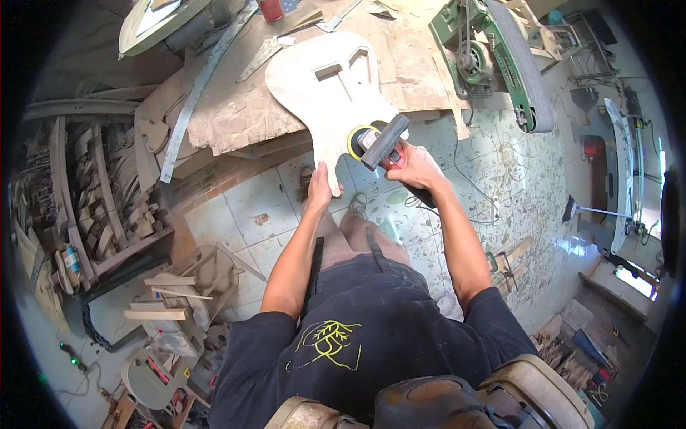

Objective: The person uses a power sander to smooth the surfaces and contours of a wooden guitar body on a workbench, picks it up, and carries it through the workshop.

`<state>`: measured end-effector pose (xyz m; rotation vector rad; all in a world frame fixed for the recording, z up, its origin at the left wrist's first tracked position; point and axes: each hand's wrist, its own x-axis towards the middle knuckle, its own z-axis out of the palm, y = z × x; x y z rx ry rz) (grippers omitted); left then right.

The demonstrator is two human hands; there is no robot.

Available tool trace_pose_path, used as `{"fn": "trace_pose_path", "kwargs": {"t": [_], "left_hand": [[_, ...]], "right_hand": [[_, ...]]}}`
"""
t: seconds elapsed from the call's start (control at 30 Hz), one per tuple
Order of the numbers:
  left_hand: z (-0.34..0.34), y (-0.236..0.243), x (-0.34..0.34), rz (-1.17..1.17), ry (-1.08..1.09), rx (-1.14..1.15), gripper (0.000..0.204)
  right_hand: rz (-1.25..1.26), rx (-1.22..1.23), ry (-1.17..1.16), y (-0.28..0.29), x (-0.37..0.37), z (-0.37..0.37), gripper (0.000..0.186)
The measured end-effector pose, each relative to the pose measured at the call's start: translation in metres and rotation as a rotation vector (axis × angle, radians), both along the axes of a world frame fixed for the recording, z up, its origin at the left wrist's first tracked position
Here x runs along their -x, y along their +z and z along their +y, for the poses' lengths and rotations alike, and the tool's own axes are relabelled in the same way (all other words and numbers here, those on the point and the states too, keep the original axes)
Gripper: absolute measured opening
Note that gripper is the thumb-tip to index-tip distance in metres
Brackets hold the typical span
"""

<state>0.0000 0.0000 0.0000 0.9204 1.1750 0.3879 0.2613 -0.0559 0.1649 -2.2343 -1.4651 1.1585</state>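
Observation:
A pale wooden electric guitar body (304,82) with routed cavities lies on the workbench (236,118), its lower end jutting past the near edge toward me. My left hand (321,189) is closed around one of the horns at that overhanging end. In my right hand (419,171) is a red handheld power sander (386,145) with a round, yellow-edged pad and a dark grey cylindrical bar across its top. The pad sits against the body's side near the other horn; whether it is pressing on the wood I cannot tell. Most of the tool's grip is hidden by my fingers.
A green belt sander (477,61) stands at the bench's right end. A long metal strip (204,89) crosses the left side, near a red can (271,10). A cable (471,214) runs over the tiled floor. Wood offcuts fill a rack (100,196) on the left.

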Motion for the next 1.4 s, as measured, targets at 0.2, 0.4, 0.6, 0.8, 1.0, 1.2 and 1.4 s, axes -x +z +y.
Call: {"fn": "trace_pose_path", "kwargs": {"t": [0.2,0.4,0.6,0.8,1.0,1.2,1.4], "left_hand": [[-0.003,0.006,-0.009,0.028,-0.014,-0.004,0.068],[-0.007,0.0,-0.001,0.033,0.014,0.012,0.07],[-0.004,0.0,0.001,0.024,-0.023,-0.044,0.07],[-0.003,0.001,0.001,0.044,-0.018,-0.041,0.07],[-0.002,0.003,0.0,0.0,-0.013,-0.006,0.067],[-0.003,0.007,-0.004,0.032,0.051,-0.051,0.078],[-0.001,0.01,-0.004,0.009,0.041,-0.043,0.079]], "right_hand": [[-0.03,0.003,0.006,0.004,-0.009,-0.004,0.069],[-0.024,0.025,-0.002,0.013,-0.006,-0.005,0.071],[-0.055,0.024,-0.005,0.003,-0.008,-0.004,0.07],[0.032,-0.017,-0.007,-0.001,0.008,-0.006,0.066],[0.049,-0.005,0.003,-0.002,0.011,-0.01,0.064],[0.051,0.025,0.0,0.001,0.016,-0.011,0.063],[0.013,0.039,0.011,-0.003,0.014,-0.011,0.065]]}}
